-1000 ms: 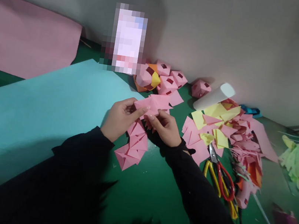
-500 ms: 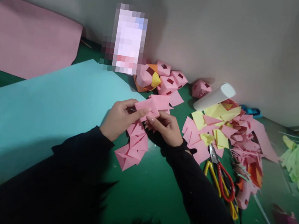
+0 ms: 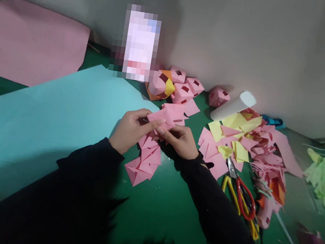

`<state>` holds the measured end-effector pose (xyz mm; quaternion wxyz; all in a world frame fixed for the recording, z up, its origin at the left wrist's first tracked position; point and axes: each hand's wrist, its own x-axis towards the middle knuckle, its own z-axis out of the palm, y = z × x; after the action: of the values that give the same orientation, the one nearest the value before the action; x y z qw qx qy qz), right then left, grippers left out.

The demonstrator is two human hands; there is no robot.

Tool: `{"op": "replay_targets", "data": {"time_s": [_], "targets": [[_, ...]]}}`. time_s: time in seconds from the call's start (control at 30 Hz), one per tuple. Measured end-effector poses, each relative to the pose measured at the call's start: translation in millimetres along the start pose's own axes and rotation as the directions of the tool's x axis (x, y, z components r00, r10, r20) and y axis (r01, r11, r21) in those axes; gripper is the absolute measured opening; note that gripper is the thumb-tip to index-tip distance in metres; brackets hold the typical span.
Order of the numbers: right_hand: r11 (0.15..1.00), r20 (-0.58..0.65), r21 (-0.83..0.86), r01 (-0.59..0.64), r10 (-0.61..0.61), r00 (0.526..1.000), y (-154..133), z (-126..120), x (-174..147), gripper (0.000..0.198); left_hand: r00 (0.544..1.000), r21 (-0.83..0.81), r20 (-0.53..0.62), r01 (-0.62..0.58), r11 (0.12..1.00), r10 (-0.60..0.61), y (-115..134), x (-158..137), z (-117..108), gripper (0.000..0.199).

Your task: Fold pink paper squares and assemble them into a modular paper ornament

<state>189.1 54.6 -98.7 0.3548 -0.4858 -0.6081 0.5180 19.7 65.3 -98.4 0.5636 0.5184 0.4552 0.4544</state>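
Between both hands is a folded pink paper piece (image 3: 161, 118), held above the table. My left hand (image 3: 131, 129) pinches its left side, thumb on top. My right hand (image 3: 182, 140) grips its lower right edge, thumb on top and fingers curled beneath. The two thumb tips lie close together near its front edge. A row of folded pink papers (image 3: 148, 158) lies on the table below the hands. More pink folded papers (image 3: 176, 112) lie just behind the held piece.
A large light-blue sheet (image 3: 60, 111) covers the left. Pink paper shapes (image 3: 182, 93) and a blurred bright screen (image 3: 140, 43) stand by the wall. Right are a white tube (image 3: 233, 106), yellow and pink papers (image 3: 234, 134), red-handled scissors (image 3: 245, 199) and pink scraps (image 3: 272, 167).
My right thumb has slid slightly left along the front edge of the pink paper, closer to my left thumb. The held piece has turned slightly. The other things lie as before.
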Motion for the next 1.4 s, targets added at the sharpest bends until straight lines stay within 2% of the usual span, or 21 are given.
{"op": "replay_targets", "data": {"time_s": [0.23, 0.53, 0.7, 0.83, 0.97, 1.07, 1.13, 1.17, 1.2, 1.23, 1.3, 1.33, 1.37, 1.4], "targets": [[0.999, -0.016, -0.050, -0.004, 0.003, 1.000, 0.4, 1.3, 0.8, 0.034, 1.000, 0.044, -0.022, -0.013, 0.999, 0.014, -1.3, 0.7, -0.2, 0.027], [0.998, 0.073, -0.035, -0.056, 0.058, 0.996, -1.3, -0.9, 0.3, 0.035, 0.998, 0.118, -0.024, -0.055, 0.991, 0.058, -5.5, 1.5, -2.0, 0.025], [0.998, 0.113, -0.025, -0.053, 0.055, 0.992, -0.2, -1.7, -0.6, 0.037, 0.997, 0.072, -0.052, -0.045, 0.996, 0.049, -3.9, 1.2, -0.9, 0.026], [0.996, 0.215, -0.074, -0.053, 0.068, 0.974, -0.7, -5.1, -2.4, 0.038, 0.997, 0.004, -0.070, -0.030, 1.000, 0.030, -1.1, 1.3, 0.4, 0.024], [0.995, 0.295, -0.091, -0.050, 0.075, 0.953, -2.7, -7.2, -3.2, 0.041, 0.999, 0.018, -0.034, -0.037, 0.999, 0.037, 0.2, 1.6, -0.1, 0.023], [0.995, 0.220, -0.099, -0.008, 0.029, 0.975, -2.6, -5.2, -3.8, 0.043, 0.999, 0.035, -0.028, -0.036, 0.999, 0.037, 1.7, 1.6, -1.2, 0.023], [0.993, 0.054, -0.097, 0.067, -0.062, 0.997, -0.7, -3.3, -4.3, 0.045, 1.000, 0.041, -0.015, -0.026, 0.999, 0.027, 3.3, 1.0, -1.5, 0.024], [0.987, -0.065, -0.115, 0.112, -0.120, 0.991, 0.8, -2.7, -4.3, 0.045, 1.000, 0.050, -0.005, -0.026, 0.998, 0.026, 4.0, 0.6, -1.4, 0.024], [0.975, -0.204, -0.159, 0.153, -0.184, 0.962, 2.6, -2.5, -4.1, 0.043, 0.999, 0.069, 0.006, -0.032, 0.997, 0.031, 4.5, 0.0, -1.1, 0.025], [0.956, -0.341, -0.231, 0.179, -0.252, 0.906, 4.5, -2.8, -3.6, 0.038, 0.999, 0.099, 0.017, -0.042, 0.994, 0.041, 5.0, -0.6, -0.6, 0.026], [0.886, -0.513, -0.429, 0.176, -0.399, 0.760, 8.6, -4.8, -1.6, 0.018, 0.997, 0.175, 0.040, -0.078, 0.982, 0.072, 5.4, -2.0, 0.5, 0.027], [0.831, -0.519, -0.530, 0.168, -0.475, 0.710, 10.7, -6.2, -0.3, 0.012, 0.995, 0.207, 0.061, -0.095, 0.974, 0.084, 5.6, -2.8, 1.1, 0.026], [0.770, -0.484, -0.617, 0.162, -0.534, 0.693, 12.9, -7.5, 1.1, 0.018, 0.992, 0.229, 0.090, -0.110, 0.967, 0.091, 5.9, -3.5, 1.6, 0.024], [0.715, -0.437, -0.682, 0.153, -0.566, 0.699, 15.2, -8.5, 2.4, 0.027, 0.989, 0.239, 0.120, -0.118, 0.964, 0.092, 6.4, -4.2, 2.0, 0.020]]}}
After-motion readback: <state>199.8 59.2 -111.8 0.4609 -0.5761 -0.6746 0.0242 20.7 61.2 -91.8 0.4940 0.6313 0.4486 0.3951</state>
